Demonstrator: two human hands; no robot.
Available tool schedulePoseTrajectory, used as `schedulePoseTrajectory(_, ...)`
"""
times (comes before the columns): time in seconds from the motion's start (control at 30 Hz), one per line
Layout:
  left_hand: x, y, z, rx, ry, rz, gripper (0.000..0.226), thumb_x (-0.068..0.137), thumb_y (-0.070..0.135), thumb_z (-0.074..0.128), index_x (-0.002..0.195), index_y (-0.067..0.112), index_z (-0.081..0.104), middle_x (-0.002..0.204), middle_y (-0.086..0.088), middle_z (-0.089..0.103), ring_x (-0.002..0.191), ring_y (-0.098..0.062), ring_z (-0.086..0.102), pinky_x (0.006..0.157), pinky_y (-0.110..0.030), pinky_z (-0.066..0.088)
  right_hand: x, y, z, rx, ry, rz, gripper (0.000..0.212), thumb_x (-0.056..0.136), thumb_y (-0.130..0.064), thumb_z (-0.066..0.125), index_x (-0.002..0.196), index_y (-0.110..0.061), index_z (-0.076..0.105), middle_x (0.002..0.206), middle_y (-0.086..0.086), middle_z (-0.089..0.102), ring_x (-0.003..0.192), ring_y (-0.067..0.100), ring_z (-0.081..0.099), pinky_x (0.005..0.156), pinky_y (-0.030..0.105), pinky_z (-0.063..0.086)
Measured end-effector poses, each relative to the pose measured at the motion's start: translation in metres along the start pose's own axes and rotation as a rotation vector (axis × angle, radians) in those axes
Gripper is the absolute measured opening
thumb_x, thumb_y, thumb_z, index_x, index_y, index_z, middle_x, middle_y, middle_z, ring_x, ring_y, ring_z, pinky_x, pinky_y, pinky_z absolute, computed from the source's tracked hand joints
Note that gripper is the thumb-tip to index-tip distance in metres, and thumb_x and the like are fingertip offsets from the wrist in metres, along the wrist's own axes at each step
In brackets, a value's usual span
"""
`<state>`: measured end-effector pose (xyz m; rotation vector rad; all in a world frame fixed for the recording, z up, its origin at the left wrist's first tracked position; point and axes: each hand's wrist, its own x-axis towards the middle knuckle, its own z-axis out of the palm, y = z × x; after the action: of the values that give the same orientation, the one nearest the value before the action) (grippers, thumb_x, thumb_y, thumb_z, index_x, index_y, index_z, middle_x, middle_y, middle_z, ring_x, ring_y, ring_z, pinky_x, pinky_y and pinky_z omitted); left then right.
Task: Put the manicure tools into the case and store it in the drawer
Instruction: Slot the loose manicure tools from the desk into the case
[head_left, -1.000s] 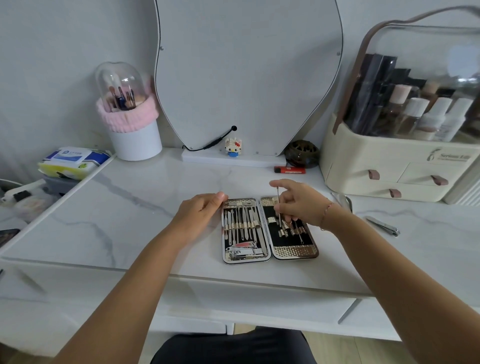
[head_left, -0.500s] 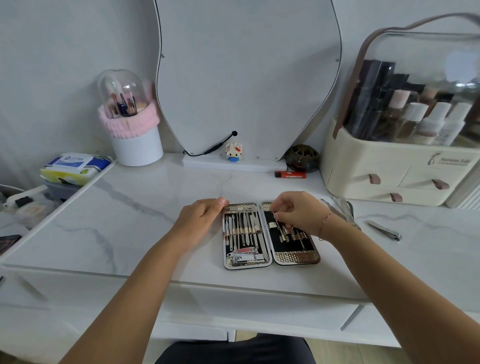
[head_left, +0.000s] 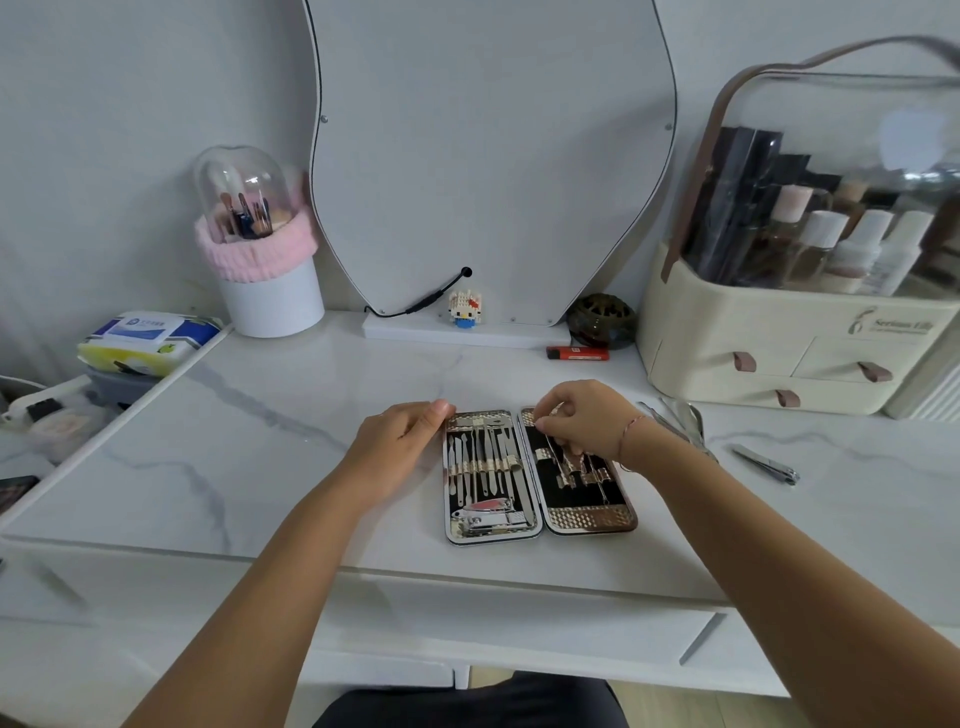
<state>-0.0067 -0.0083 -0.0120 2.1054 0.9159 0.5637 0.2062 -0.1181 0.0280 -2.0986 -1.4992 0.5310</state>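
An open manicure case (head_left: 592, 517) lies flat on the white marble vanity top. Its left half holds a row of several metal tools and a nail clipper; its black right half holds a few tools. My left hand (head_left: 400, 441) rests against the case's left edge, fingers fairly straight. My right hand (head_left: 582, 423) hovers over the top of the right half, fingers curled and pinching a thin metal tool (head_left: 555, 451) that slants down into the elastic loops. Loose on the top to the right lie a nail clipper (head_left: 768, 464) and metal scissors or nippers (head_left: 680, 418), partly hidden by my wrist.
A cream cosmetic organiser (head_left: 779, 332) with small drawers stands at the back right. A mirror (head_left: 488, 156), a toy figure (head_left: 464, 307), a dark round pot (head_left: 602, 319) and a red lighter (head_left: 576, 353) sit behind the case. A brush holder (head_left: 260, 244) and wipes (head_left: 145, 340) are at left. A drawer front (head_left: 519, 623) runs below the edge.
My right hand has lowered the thin tool from upright above the case down into the right half's loops. My left hand has stayed at the case's left edge.
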Motion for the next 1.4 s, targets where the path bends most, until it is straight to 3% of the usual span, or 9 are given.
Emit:
schedulePoseTrajectory(0.3, 0.001, -0.001, 0.000, 0.014, -0.005, -0.003, 0.056, 0.089, 0.063, 0.025, 0.119, 0.034, 0.062, 0.123, 0.009, 0.062, 0.119, -0.011, 0.050, 0.092, -0.025, 0.031, -0.003, 0.000, -0.002, 0.016, -0.021, 0.016, 0.012, 0.087, -0.020, 0.061, 0.076, -0.016, 0.063, 0.036, -0.012, 0.053, 0.034, -0.003, 0.048, 0.050, 0.014, 0.037)
schedulePoseTrajectory(0.53, 0.003, -0.004, 0.001, 0.005, -0.004, -0.003, 0.057, 0.087, 0.066, 0.025, 0.116, 0.036, 0.063, 0.123, 0.006, 0.064, 0.120, -0.013, 0.051, 0.094, -0.026, 0.033, -0.014, 0.000, -0.003, 0.051, -0.015, -0.007, 0.010, 0.086, -0.024, 0.062, 0.082, -0.016, 0.068, 0.060, -0.002, 0.063, 0.052, 0.005, 0.055, 0.060, 0.018, 0.045)
schedulePoseTrajectory(0.63, 0.003, -0.005, 0.001, 0.025, 0.000, 0.016, 0.056, 0.088, 0.065, 0.025, 0.118, 0.036, 0.063, 0.124, 0.011, 0.062, 0.120, -0.011, 0.049, 0.093, -0.025, 0.031, -0.027, 0.013, -0.014, 0.145, 0.103, -0.035, 0.008, 0.085, -0.022, 0.065, 0.086, -0.017, 0.070, 0.073, -0.005, 0.069, 0.062, 0.002, 0.060, 0.064, 0.015, 0.049)
schedulePoseTrajectory(0.73, 0.004, -0.006, 0.001, 0.026, 0.002, 0.033, 0.057, 0.087, 0.065, 0.025, 0.118, 0.035, 0.063, 0.125, 0.012, 0.061, 0.122, -0.011, 0.049, 0.094, -0.025, 0.031, -0.043, 0.042, -0.039, 0.171, 0.317, 0.010, 0.007, 0.081, -0.017, 0.069, 0.075, -0.019, 0.069, 0.062, -0.011, 0.065, 0.053, 0.000, 0.056, 0.056, 0.012, 0.042)
schedulePoseTrajectory(0.8, 0.006, -0.008, 0.002, 0.020, 0.002, 0.028, 0.058, 0.087, 0.065, 0.026, 0.119, 0.034, 0.062, 0.127, 0.011, 0.060, 0.124, -0.010, 0.047, 0.098, -0.025, 0.031, -0.053, 0.064, -0.056, 0.123, 0.466, 0.122, 0.009, 0.080, -0.015, 0.069, 0.071, -0.013, 0.068, 0.056, -0.006, 0.060, 0.054, 0.008, 0.053, 0.051, 0.011, 0.038)
schedulePoseTrajectory(0.87, 0.007, -0.011, 0.002, 0.004, 0.002, 0.026, 0.059, 0.086, 0.067, 0.027, 0.120, 0.034, 0.063, 0.130, 0.012, 0.059, 0.127, -0.009, 0.046, 0.102, -0.025, 0.030, -0.060, 0.082, -0.065, 0.048, 0.522, 0.237, 0.013, 0.078, -0.018, 0.072, 0.072, -0.007, 0.068, 0.062, 0.002, 0.058, 0.064, 0.017, 0.052, 0.060, 0.018, 0.040)
schedulePoseTrajectory(1.07, 0.006, -0.010, 0.002, 0.010, -0.002, 0.017, 0.063, 0.084, 0.069, 0.025, 0.121, 0.035, 0.062, 0.132, 0.012, 0.057, 0.128, -0.009, 0.044, 0.103, -0.025, 0.028, -0.055, 0.094, -0.051, -0.053, 0.435, 0.345, 0.028, 0.072, -0.032, 0.076, 0.082, -0.011, 0.060, 0.074, 0.000, 0.058, 0.074, 0.022, 0.055, 0.067, 0.029, 0.040)
schedulePoseTrajectory(1.3, 0.004, -0.008, 0.002, 0.017, -0.002, 0.013, 0.062, 0.085, 0.068, 0.025, 0.122, 0.034, 0.061, 0.131, 0.011, 0.057, 0.127, -0.009, 0.045, 0.100, -0.025, 0.029, -0.049, 0.090, -0.052, -0.048, 0.424, 0.402, 0.023, 0.071, -0.020, 0.077, 0.084, -0.012, 0.060, 0.084, 0.005, 0.060, 0.080, 0.024, 0.055, 0.069, 0.027, 0.038)
schedulePoseTrajectory(1.4, 0.005, -0.008, 0.001, 0.014, -0.003, 0.015, 0.061, 0.085, 0.069, 0.025, 0.121, 0.035, 0.061, 0.130, 0.012, 0.058, 0.126, -0.009, 0.046, 0.099, -0.025, 0.029, -0.049, 0.088, -0.055, -0.020, 0.427, 0.414, 0.021, 0.071, -0.016, 0.076, 0.085, -0.013, 0.061, 0.076, 0.000, 0.057, 0.078, 0.022, 0.054, 0.068, 0.026, 0.037)
